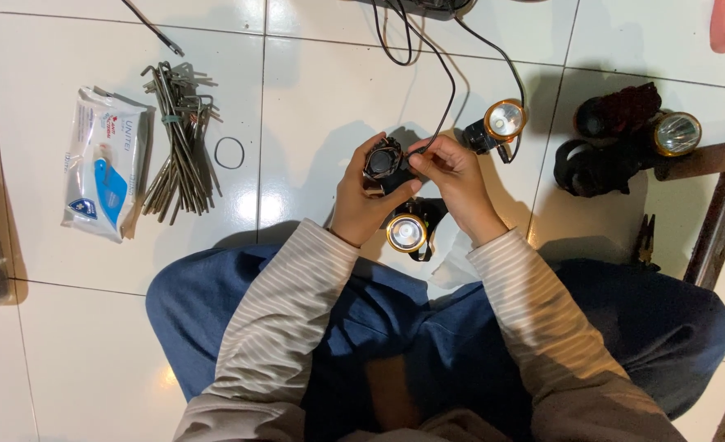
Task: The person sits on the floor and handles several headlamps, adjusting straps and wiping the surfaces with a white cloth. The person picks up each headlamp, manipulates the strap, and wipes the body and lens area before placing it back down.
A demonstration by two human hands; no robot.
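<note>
Fingers of both hands, left hand (362, 200) and right hand (458, 184), seemingly pinch a small black part (384, 161), wrists bent inward.

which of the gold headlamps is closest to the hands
The lamp on the floor just below both hands, by the wrists; the other two lie farther right.

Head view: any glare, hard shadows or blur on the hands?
Head view: sharp overall; glare patches on the glossy white tiles; left hand and right hand evenly lit, casting a dark shadow up-frame; lamp head below them reflects brightly; corners darker.
</note>
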